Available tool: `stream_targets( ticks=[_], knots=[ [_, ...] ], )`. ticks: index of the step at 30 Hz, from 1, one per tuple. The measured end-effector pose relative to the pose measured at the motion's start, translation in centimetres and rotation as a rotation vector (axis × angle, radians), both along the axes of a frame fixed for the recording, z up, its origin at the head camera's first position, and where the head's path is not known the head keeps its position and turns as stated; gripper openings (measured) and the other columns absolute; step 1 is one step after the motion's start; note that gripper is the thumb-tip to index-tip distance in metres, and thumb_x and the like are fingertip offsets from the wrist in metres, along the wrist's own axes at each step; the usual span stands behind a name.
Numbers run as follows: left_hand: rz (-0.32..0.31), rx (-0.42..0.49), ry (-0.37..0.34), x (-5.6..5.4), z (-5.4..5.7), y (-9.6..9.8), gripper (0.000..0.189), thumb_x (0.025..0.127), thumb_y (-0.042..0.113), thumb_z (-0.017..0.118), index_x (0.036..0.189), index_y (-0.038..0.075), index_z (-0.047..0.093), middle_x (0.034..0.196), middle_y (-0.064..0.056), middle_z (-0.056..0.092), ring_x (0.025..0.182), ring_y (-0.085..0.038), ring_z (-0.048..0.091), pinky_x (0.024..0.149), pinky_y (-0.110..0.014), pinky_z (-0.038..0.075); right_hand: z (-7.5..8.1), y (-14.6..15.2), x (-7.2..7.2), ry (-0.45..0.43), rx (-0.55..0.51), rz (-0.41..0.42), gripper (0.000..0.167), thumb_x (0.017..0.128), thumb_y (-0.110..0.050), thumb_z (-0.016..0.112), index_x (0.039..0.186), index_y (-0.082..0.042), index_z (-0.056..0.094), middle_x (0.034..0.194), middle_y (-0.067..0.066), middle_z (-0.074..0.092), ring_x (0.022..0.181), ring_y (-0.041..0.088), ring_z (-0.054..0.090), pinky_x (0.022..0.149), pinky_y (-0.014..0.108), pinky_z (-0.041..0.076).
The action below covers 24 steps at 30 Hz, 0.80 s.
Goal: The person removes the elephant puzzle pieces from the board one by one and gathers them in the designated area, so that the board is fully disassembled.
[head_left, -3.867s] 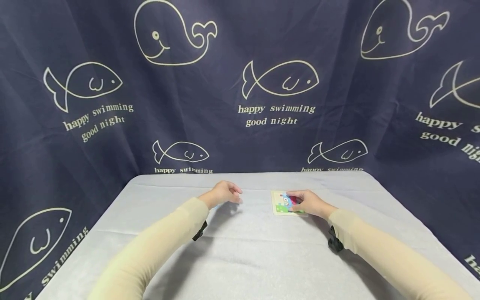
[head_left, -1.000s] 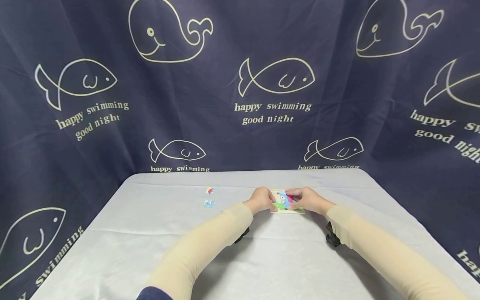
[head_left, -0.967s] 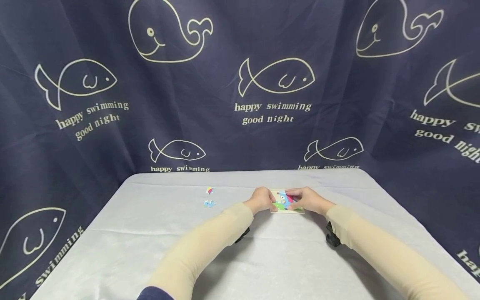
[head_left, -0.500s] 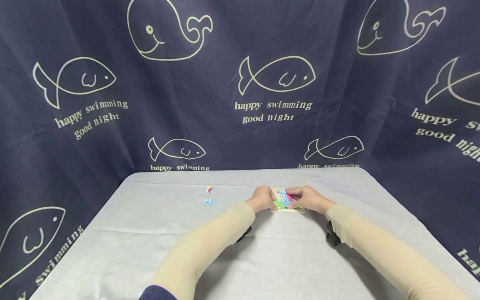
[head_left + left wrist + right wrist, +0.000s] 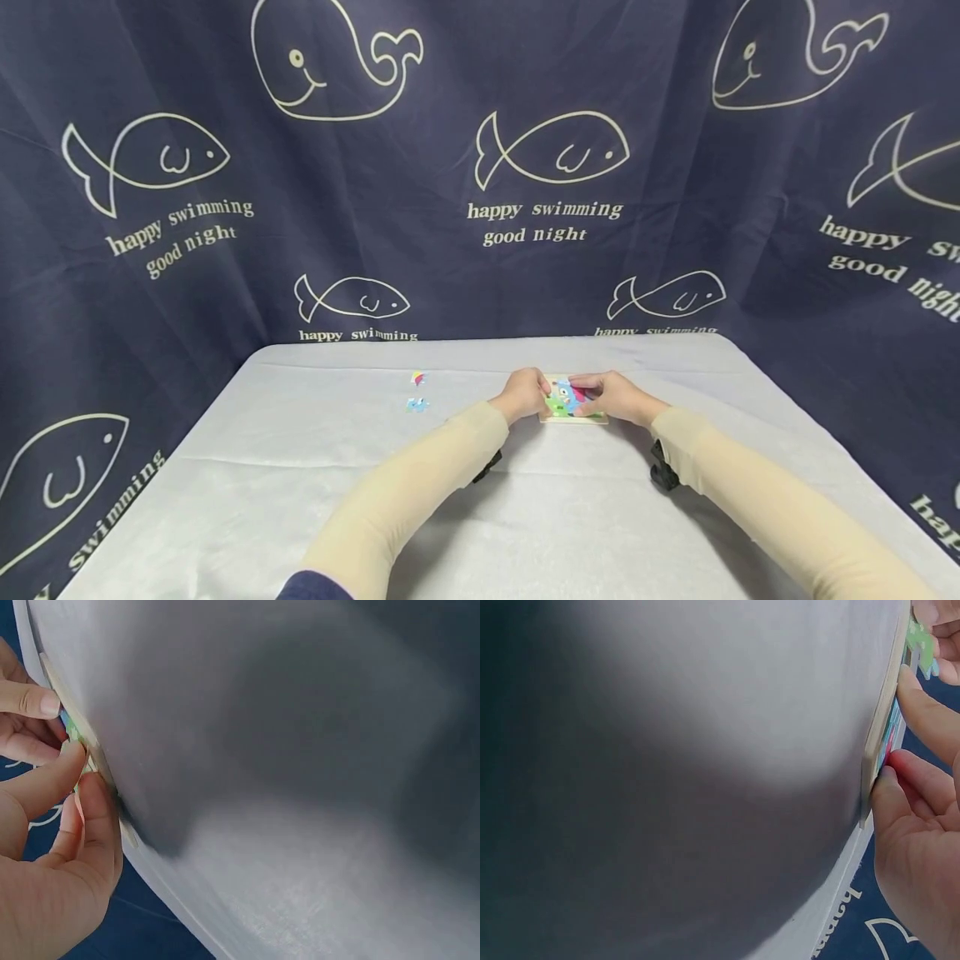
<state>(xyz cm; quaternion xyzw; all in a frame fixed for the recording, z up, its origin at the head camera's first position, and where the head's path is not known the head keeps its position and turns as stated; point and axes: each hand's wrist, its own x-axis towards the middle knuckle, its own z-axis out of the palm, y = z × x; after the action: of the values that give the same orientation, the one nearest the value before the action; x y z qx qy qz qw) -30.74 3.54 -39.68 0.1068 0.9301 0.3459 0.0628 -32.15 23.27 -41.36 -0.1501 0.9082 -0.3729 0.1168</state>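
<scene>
A small wooden jigsaw puzzle board with a blue, red and green cartoon picture lies towards the back of the table, right of centre. At its left side my left hand pinches a green puzzle piece between thumb and fingers; in the right wrist view the piece is tilted over the board's end. My right hand holds the board from the right, its fingertips on the blue and pink part of the picture, which they partly cover. Whether the green piece touches the board is hard to tell.
Two loose puzzle pieces lie left of my hands: a yellow and red one and a blue one nearer to me. A pale cloth covers the table. Behind it hangs a dark blue curtain with fish drawings.
My left hand has moved right from beside the loose pieces to the board, uncovering them. Over the last second it stays at the board's left side with the green piece. The right hand hardly moves.
</scene>
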Motion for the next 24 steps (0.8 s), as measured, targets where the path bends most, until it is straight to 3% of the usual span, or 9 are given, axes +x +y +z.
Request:
stream_targets(
  ticks=[7,18,24],
  knots=[
    [-0.004,0.036,0.021,0.1,0.1,-0.8,0.018,0.072,-0.004,0.079,0.084,0.004,0.068,0.087,-0.002,0.065,0.084,-0.015,0.053,0.089,-0.027,0.048,-0.3,-0.4,-0.1,0.005,0.006,0.003,0.065,0.08,-0.018,0.08,0.137,-0.003,0.053,0.146,0.018,0.046,0.137,0.04,0.037,0.113,0.053,0.033],
    [0.049,0.165,-0.026,-0.3,-0.3,-1.6,0.017,0.076,-0.008,0.073,0.085,0.006,0.067,0.079,-0.002,0.062,0.065,-0.011,0.054,0.058,-0.018,0.048,-0.3,-0.4,-0.3,0.004,0.021,0.011,0.067,0.08,-0.021,0.08,0.138,-0.003,0.052,0.146,0.018,0.045,0.137,0.04,0.037,0.112,0.054,0.033],
    [0.117,0.186,-0.052,-0.3,0.5,-3.1,0.018,0.077,-0.005,0.073,0.09,0.006,0.069,0.084,-0.003,0.063,0.072,-0.012,0.056,0.063,-0.019,0.051,-0.1,-0.1,-0.3,0.005,0.029,0.011,0.067,0.08,-0.022,0.079,0.138,-0.003,0.051,0.148,0.019,0.043,0.139,0.041,0.034,0.113,0.055,0.03]
  ],
)
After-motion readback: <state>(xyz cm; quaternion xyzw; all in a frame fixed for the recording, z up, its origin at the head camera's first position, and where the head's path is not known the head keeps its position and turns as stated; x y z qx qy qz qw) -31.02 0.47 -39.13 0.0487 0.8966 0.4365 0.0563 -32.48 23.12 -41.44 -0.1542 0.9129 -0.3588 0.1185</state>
